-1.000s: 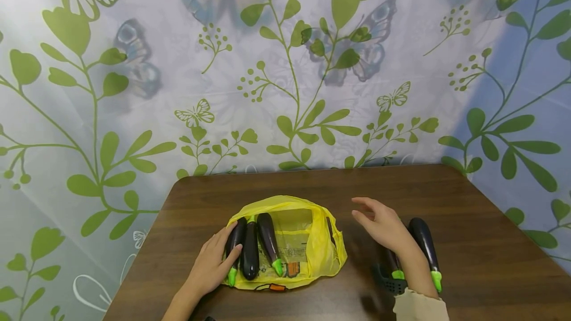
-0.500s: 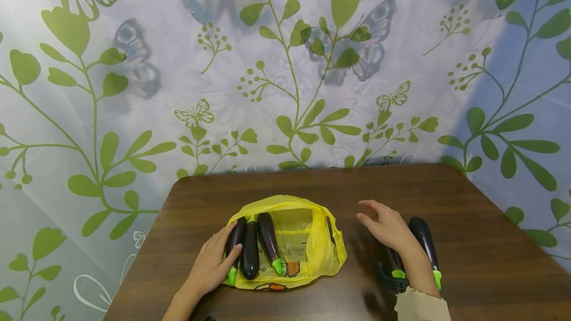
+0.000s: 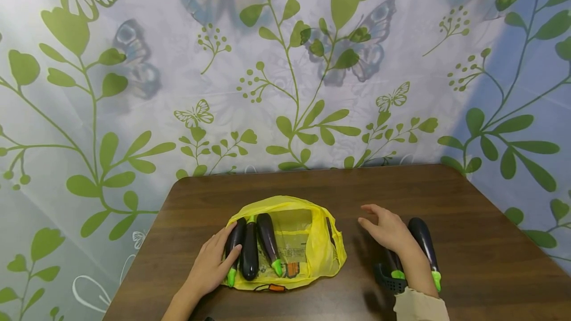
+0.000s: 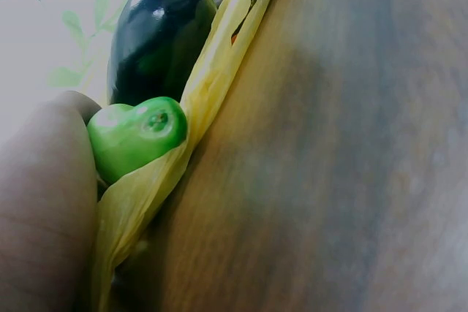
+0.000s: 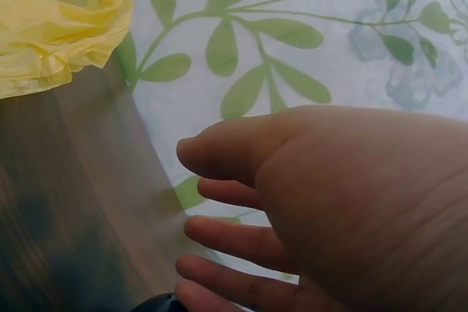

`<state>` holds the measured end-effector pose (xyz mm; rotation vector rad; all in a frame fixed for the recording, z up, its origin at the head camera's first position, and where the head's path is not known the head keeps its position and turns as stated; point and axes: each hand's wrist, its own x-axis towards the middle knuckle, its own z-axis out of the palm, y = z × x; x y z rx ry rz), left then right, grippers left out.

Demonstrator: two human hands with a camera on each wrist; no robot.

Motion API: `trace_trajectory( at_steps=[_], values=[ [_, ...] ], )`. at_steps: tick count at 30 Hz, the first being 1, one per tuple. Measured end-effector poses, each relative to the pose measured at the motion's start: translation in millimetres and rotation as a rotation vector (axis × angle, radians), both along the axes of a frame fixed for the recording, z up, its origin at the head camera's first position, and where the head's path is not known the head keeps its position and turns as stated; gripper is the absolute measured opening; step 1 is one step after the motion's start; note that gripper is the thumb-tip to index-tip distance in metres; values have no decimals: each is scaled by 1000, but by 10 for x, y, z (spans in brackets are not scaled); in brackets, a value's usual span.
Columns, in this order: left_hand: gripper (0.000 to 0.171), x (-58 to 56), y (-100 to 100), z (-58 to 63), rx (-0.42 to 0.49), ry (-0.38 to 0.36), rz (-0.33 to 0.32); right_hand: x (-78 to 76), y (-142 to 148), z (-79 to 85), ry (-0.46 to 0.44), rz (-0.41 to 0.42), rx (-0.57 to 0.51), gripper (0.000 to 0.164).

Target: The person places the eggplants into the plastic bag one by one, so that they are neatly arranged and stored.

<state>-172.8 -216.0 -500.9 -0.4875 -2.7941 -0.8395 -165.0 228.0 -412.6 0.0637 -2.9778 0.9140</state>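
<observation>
A yellow plastic bag (image 3: pixel 327 256) lies on the table with its mouth toward me, three dark eggplants inside. My left hand (image 3: pixel 211 261) rests at the bag's left edge, thumb and fingers around the leftmost eggplant (image 3: pixel 236 244). Its green stem end (image 4: pixel 139 137) shows beside that hand in the left wrist view. Next to it lie the middle eggplant (image 3: pixel 250 256) and a third eggplant (image 3: pixel 267 234). My right hand (image 3: pixel 388 229) hovers right of the bag, fingers loosely bent and holding nothing. Under its wrist is one eggplant (image 3: pixel 394 261), partly hidden; another eggplant (image 3: pixel 424 239) lies just right.
The brown wooden table (image 3: pixel 312 182) ends at a cloth backdrop (image 3: pixel 285 88) printed with leaves and butterflies. A black strap (image 3: pixel 390 281) is on the right wrist.
My right hand has drifted slightly right, away from the bag, and then nearly stopped. The left hand, the bag and the eggplants stay as they were.
</observation>
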Motion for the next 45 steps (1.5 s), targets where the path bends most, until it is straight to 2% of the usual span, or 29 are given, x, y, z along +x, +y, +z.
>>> trace_trajectory(
  at_steps=[10, 18, 28, 36, 45],
  values=[
    [63, 9, -6, -10, 6, 6, -2, 22, 70, 28, 25, -36, 22, 52],
    [63, 6, -1, -6, 13, -4, 2, 26, 111, 17, -11, -64, 47, 55],
    [64, 10, -14, -10, 9, -16, 4, 38, 101, 29, -25, -59, 39, 55],
    [64, 18, -1, -4, 16, -24, 7, 45, 97, 50, -71, -86, 51, 60],
    [65, 13, -11, -23, 12, -23, 4, 27, 102, 28, -109, -79, 56, 65]
  ],
)
